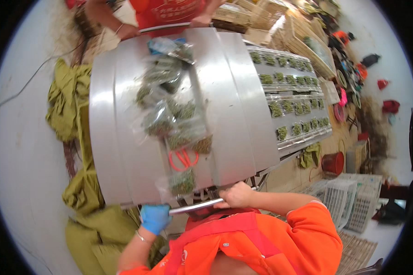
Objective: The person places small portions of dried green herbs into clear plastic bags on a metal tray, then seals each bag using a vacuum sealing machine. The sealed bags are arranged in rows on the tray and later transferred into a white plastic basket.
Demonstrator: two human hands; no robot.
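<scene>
Bar (195, 206), metal: one, at the surface's near edge. Left hand (155, 218), blue-gloved: fingers curled round the bar's left end. Right hand (236, 196), bare: fingers curled round it farther right. Surface (124, 169), metal: one. Near bag (182, 183), greens: one, close to the near edge. Scissors (186, 158), red-handled: beyond that bag, blades not visible. Bag heap (158, 121): from the scissors toward the far edge. Far bar (166, 28): at the far edge, co-worker's hands (127, 31) on it. Packs (276, 110): rows, past the right edge. Risks, judged: a jolt or tilt from uneven pulls could slide the near bag off; loose scissors could follow or pierce plastic.
</scene>
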